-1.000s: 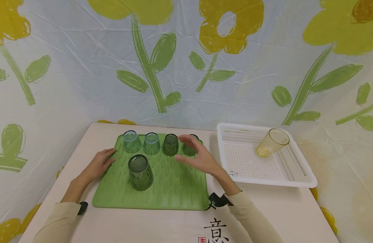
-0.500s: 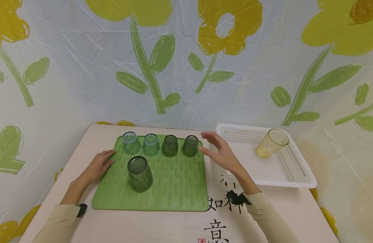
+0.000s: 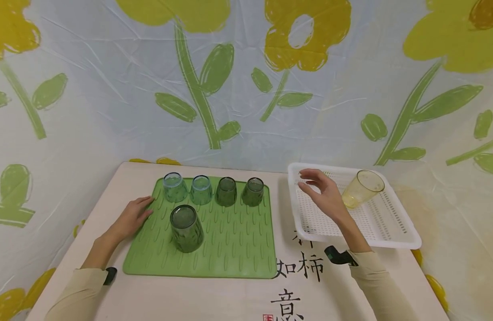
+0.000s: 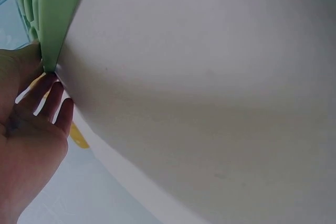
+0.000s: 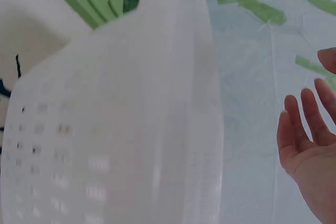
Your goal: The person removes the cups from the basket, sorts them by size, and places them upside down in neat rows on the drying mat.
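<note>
At the left edge of the green ribbed drying mat (image 3: 234, 240), my left hand (image 3: 130, 217) rests with its fingertips against the rim; the left wrist view has its fingers (image 4: 50, 95) right at the mat edge. My right hand (image 3: 324, 194), fingers loosely bent and holding nothing, hovers over the white perforated basket (image 3: 310, 238). Inside the basket, a yellow glass (image 3: 360, 189) leans to the right, just beyond that hand. Along the mat's back stand two blue glasses (image 3: 175, 187) and two dark grey-green glasses (image 3: 253, 191), upside down. A larger dark green glass (image 3: 187, 229) stands inverted nearer the front.
The pale table (image 3: 190, 298) carries black brush characters (image 3: 286, 303) right of and in front of the mat. Behind it hangs a flower-printed cloth (image 3: 246, 89), which also covers both sides. The basket wall (image 5: 115, 129) fills much of the right wrist view.
My right hand has moved right from above the back-right dark glass, past the mat's edge, to over the basket. My left hand and the glasses stay in place.
</note>
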Demonstrator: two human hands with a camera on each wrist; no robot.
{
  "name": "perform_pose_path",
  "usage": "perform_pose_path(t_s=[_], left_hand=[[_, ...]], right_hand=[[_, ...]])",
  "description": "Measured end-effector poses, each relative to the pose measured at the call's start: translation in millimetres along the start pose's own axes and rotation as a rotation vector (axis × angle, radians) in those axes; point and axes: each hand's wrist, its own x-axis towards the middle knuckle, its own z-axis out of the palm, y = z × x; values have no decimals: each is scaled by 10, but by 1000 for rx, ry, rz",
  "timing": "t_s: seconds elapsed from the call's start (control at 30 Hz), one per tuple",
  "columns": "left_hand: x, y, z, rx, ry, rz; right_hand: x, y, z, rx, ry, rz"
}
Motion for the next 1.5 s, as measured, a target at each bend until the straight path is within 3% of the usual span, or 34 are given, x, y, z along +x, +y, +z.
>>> perform_pose_path(t_s=[0.57, 0.77, 1.0, 1.13, 1.3, 1.5], left_hand=[[-7, -6, -3, -2, 7, 5], [-12, -6, -12, -19, -3, -16], [-9, 30, -22, -29, -20, -44], [-8, 19, -18, -27, -9, -18], [-5, -33, -19, -41, 1, 8], [-7, -84, -27, -62, -5, 8]], right_hand=[[-96, 209, -657, -178, 167, 155], [-125, 258, -899, -270, 312, 276], [-141, 318, -1158, -286, 479, 417], [-180, 333, -1273, -298, 451, 515], [-211, 363, -1375, -296, 332, 643], [-200, 447, -1435, -297, 203, 727]])
